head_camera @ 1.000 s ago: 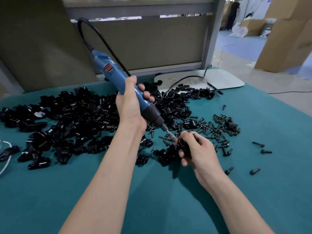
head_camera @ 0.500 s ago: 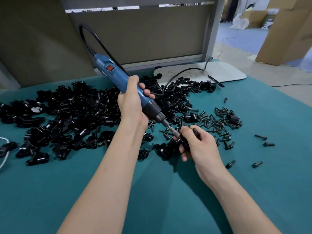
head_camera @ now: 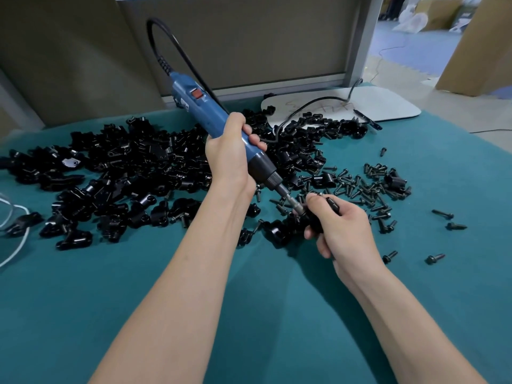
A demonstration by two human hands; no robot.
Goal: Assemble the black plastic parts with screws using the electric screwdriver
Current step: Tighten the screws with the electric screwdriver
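Head view: at far left a white cable (head_camera: 11,245) lies on the teal tabletop (head_camera: 249,314), beside a wide pile of black parts (head_camera: 124,173). The left hand (head_camera: 230,159) is wrapped round the blue screwdriver (head_camera: 201,106), which tilts with its bit down against a part (head_camera: 313,223). The right hand (head_camera: 343,228) pinches this part at the pile's front edge. Right of that lie heaped screws (head_camera: 368,187), with stray screws (head_camera: 443,214) further out.

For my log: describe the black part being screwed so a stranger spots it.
On the teal table, find the right hand beside the big pile of black parts. Its fingers grip one black part, the only one touching the tip of the blue screwdriver.
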